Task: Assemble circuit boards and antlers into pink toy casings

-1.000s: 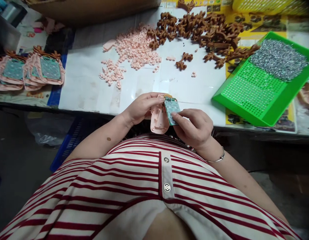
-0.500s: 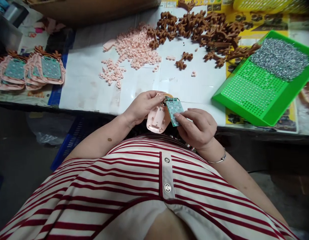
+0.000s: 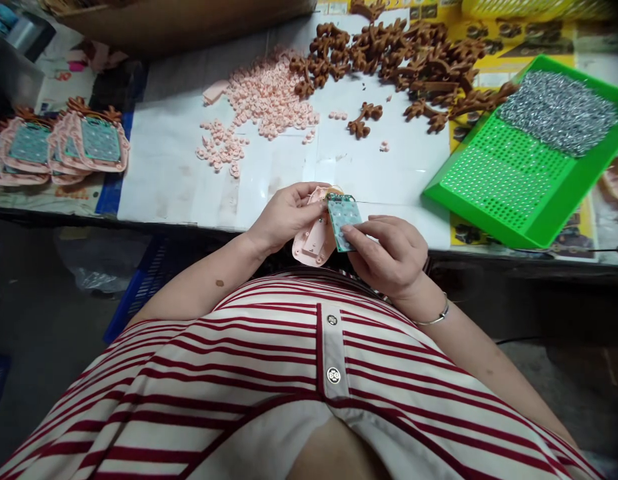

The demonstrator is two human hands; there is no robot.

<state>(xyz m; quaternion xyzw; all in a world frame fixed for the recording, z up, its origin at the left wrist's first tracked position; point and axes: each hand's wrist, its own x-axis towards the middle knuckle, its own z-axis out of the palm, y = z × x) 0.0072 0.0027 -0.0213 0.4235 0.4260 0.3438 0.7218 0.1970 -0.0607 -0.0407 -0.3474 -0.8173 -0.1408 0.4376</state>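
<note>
My left hand (image 3: 295, 215) grips a pink plastic shell (image 3: 313, 245) by its upper left side, thumb over the rim. The shell's hollow inside, with small posts and a raised rectangle, faces up. In my right hand (image 3: 389, 253), a green circuit board (image 3: 345, 217) is pinched at its lower right corner between thumb and fingers. The board tilts over the right part of the shell and hides that side. Around the board's top end, near my left thumb, wires show, but their ends are hidden.
Small pink buttons (image 3: 271, 97) lie heaped beyond my hands, beside a pile of brown antler-shaped pieces (image 3: 389, 57). A green basket (image 3: 481, 190) at right holds many screws (image 3: 563, 110). Shells fitted with boards (image 3: 101, 140) are stacked at left. A cardboard box (image 3: 179, 23) stands behind.
The circuit board in my right hand has shifted slightly left, further over the shell, and turned a little more upright. My left hand keeps its grip on the shell.
</note>
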